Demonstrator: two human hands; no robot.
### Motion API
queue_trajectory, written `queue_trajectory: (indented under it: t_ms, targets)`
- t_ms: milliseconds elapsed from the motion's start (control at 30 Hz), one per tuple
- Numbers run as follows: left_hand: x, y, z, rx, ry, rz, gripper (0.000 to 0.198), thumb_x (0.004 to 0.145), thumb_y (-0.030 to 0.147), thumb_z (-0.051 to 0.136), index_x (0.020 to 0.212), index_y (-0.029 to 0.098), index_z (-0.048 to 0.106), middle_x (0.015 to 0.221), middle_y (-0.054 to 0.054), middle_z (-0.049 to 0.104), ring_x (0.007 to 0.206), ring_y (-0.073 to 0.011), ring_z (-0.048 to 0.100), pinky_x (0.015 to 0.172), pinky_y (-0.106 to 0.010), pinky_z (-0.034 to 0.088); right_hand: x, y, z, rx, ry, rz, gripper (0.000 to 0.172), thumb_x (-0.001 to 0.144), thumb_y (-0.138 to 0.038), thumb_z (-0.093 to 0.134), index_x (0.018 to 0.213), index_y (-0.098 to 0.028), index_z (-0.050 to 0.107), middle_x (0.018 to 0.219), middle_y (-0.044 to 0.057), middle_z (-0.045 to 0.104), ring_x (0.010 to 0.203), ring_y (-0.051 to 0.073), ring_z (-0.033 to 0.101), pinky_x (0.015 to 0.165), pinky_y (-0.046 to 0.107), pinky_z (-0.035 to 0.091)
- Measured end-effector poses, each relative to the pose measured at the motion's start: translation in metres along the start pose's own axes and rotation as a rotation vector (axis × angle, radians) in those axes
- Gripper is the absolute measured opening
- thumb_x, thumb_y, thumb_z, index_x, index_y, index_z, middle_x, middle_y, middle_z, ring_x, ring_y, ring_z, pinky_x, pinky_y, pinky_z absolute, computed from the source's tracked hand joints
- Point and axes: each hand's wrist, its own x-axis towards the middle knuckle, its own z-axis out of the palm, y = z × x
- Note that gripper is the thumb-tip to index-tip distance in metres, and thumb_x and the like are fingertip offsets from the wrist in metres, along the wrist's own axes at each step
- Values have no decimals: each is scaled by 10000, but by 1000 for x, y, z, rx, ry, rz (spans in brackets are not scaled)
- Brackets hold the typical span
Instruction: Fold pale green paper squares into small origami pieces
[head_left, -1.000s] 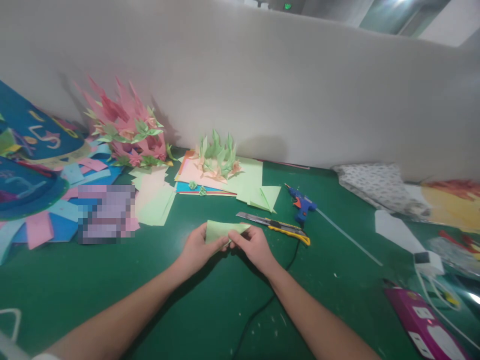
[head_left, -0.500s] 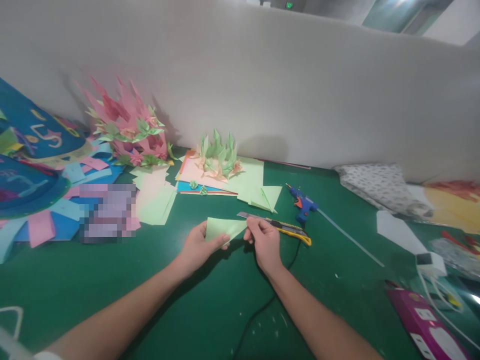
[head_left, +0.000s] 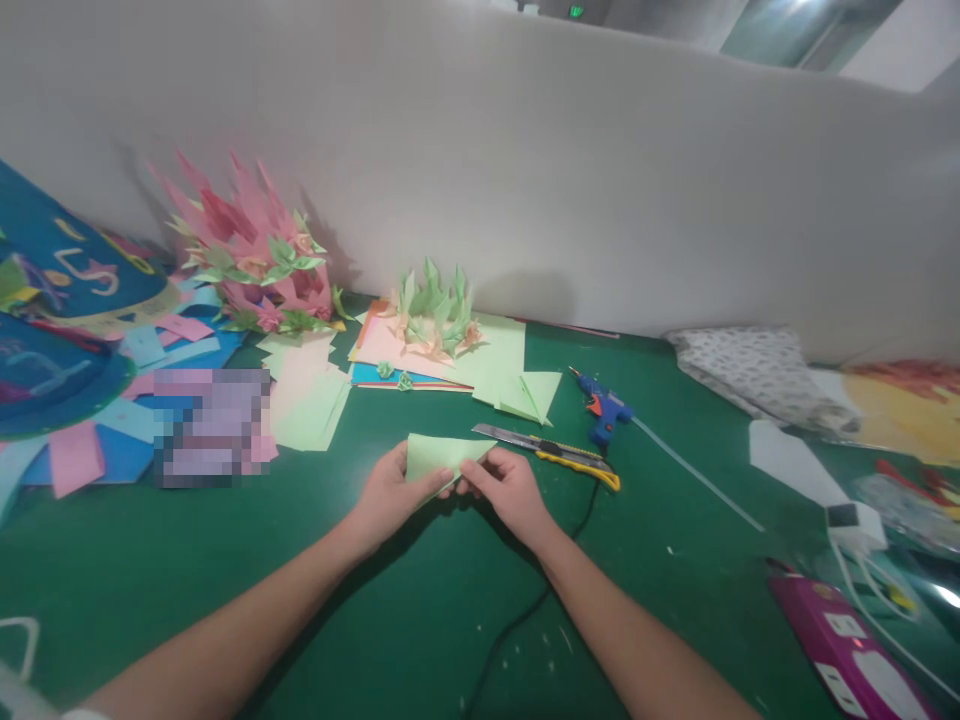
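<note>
A folded piece of light green paper [head_left: 435,455] is held up between both hands above the green table. My left hand [head_left: 394,490] grips its left side, thumb across the front face. At the lower right edge, my right hand [head_left: 506,487] pinches the paper, its thumb close to the left thumb; the fingers behind are partly hidden. Just beyond my right hand lies a yellow-handled utility knife [head_left: 555,455] with its blade out. A blue glue gun [head_left: 604,408] rests farther back to the right.
Green paper crown [head_left: 435,305] stands on coloured sheets at the back, with two small green paper roses [head_left: 405,381] nearby. Left are a pink paper crown [head_left: 255,240], blue cone hats [head_left: 82,250] and green sheets [head_left: 311,405]. A purple power strip [head_left: 847,640] sits front right; a black cord crosses the table.
My right hand has moved left along the paper's edge, from its right tip towards my left thumb. My left hand keeps its hold, and the view has shifted slightly.
</note>
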Motion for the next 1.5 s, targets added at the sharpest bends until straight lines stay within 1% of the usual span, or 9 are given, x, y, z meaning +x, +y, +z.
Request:
queue_trajectory:
  t_ms: [433,700,833,900,967,1100,1267,1367,1500]
  targets:
    - [1,-1,-2,124,-33,8,219,692,322,618,786,150,521,608,20,592,565,-113,546,552,-220,419,-1,0,-3,-33,5,-27,329,740,-374,603,507,-148,547,470,5,584,413,85,469,444,216,378]
    - [0,5,-3,57,-105,-64,280,672,330,639,849,145,527,653,5,613,567,-114,558,583,-242,447,-2,-5,-10,-41,287,-208,370,806,-340,530,480,-166,517,449,-21,496,448,86,417,487,227,356]
    - [2,6,-9,100,-77,-66,288,677,344,634,835,144,500,646,6,605,581,-114,556,599,-243,447,2,0,-16,62,584,-278,286,833,-329,487,594,-174,520,454,-59,413,429,79,366,458,213,326]
    - [3,7,-11,125,-17,-56,322,672,345,634,878,150,480,653,15,596,578,-115,554,598,-248,451,2,1,-15,6,533,-347,234,836,-304,482,642,-181,528,517,-40,471,491,97,430,514,228,373]
    - [4,7,-11,140,21,-36,387,668,341,635,957,163,448,668,28,581,564,-113,548,584,-250,455,2,0,-11,-105,402,-394,109,821,-286,501,817,-197,564,721,8,581,623,131,514,599,269,424]
    - [4,5,-12,205,3,21,516,676,332,623,1105,196,371,776,13,555,597,-115,546,594,-266,466,1,-5,-6,-438,257,-519,300,750,-270,592,1048,-249,558,1095,65,543,990,227,500,786,366,427]
    - [4,1,-15,386,70,175,713,625,293,664,1226,211,289,1039,-55,488,853,-169,520,767,-318,444,1,-7,-8,-585,238,-560,257,725,-282,632,979,-257,598,1039,56,550,991,233,499,880,408,370]
    - [5,1,-17,418,76,175,735,636,265,645,1254,207,252,1023,-52,495,830,-165,523,761,-316,441,2,-6,-8,-546,221,-554,154,728,-257,628,879,-238,602,958,50,582,933,223,523,848,397,387]
    - [6,3,-18,474,107,146,649,625,264,647,1196,205,345,944,-31,539,780,-167,536,724,-307,443,3,-3,-7,-468,173,-544,48,743,-227,610,731,-213,566,843,33,604,857,203,545,815,376,401]
